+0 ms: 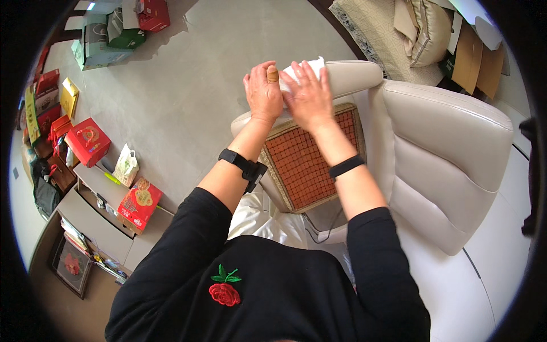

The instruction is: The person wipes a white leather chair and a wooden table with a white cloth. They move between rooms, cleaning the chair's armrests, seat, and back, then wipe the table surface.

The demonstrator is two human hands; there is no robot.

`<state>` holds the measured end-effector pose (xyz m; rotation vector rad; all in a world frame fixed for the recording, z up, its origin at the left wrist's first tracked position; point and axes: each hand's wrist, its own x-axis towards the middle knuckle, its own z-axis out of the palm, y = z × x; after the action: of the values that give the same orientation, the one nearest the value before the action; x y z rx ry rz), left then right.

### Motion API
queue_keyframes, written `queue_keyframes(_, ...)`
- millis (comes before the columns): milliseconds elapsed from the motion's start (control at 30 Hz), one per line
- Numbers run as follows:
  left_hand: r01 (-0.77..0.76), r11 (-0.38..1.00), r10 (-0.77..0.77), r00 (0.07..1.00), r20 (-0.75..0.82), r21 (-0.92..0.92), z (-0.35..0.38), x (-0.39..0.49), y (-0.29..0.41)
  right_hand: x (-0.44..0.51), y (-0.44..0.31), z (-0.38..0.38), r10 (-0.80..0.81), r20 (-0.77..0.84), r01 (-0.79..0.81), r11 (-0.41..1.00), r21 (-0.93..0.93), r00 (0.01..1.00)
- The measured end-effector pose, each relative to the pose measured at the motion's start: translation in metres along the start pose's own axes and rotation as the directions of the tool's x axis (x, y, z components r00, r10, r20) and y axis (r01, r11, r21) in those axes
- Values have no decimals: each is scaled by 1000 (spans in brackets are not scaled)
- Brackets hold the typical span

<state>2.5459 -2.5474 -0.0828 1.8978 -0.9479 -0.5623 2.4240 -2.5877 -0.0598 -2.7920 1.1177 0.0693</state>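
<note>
My right hand [310, 98] lies over a white cloth [316, 67], fingers spread, and presses it on the padded armrest [352, 77] of a beige leather chair. Beside it, my left hand [262, 94] is at the same armrest nearer its front end, with fingers bent and a tan bandage [272, 74] around the thumb. Whether its hidden fingertips grip the armrest cannot be seen. Below both hands, a brown beaded seat mat [305, 166] with a woven border covers the chair seat. The chair's backrest [440, 166] stands to the right.
Red gift boxes [88, 142] and a plastic bag [127, 166] sit at the left around a cabinet [96, 224]. Shopping bags [124, 36] stand on the grey floor [213, 77]. Upper right has a quilted cover [372, 30] and cardboard [468, 60].
</note>
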Motion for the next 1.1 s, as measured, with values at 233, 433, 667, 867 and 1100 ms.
queue_keyframes(233, -154, 981, 146, 987, 71, 120, -3, -6, 1, 21, 169, -13, 662, 109, -671, 736, 90, 741)
queue_keyframes(433, -160, 980, 149, 984, 95, 120, -4, -7, 5, 11, 104, 3, 505, -179, -531, 833, -155, 845)
queue_keyframes(667, -179, 982, 179, 984, 12, 53, -1, -4, 2, 32, 9, -4, -6, 90, 4, 1000, 29, 996)
queue_keyframes(867, -188, 980, 188, 982, -12, -62, -2, -2, -3, 53, 126, -28, 314, 231, -308, 949, -61, 921)
queue_keyframes(1100, 82, 837, -193, 969, -151, -540, -38, -6, -37, 63, 75, -16, 283, 218, -262, 958, -121, 934)
